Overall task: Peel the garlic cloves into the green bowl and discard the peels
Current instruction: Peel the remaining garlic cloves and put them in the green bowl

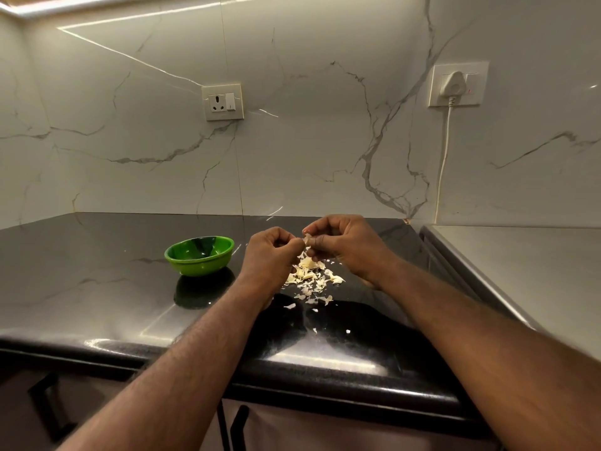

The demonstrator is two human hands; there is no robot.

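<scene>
Two hands meet above a black countertop [97, 288]. The left hand [270, 252] and the right hand [344, 245], fingers curled, both pinch one garlic clove [307, 239] between their fingertips. The clove is too small to tell its long axis. Just beneath, at 6 o'clock, lies a heap of peels [310, 276], with stray flakes scattered toward the counter's front edge. The green bowl [199, 255] stands upright at 9 o'clock of the left hand, apart from it, with bare counter around it.
</scene>
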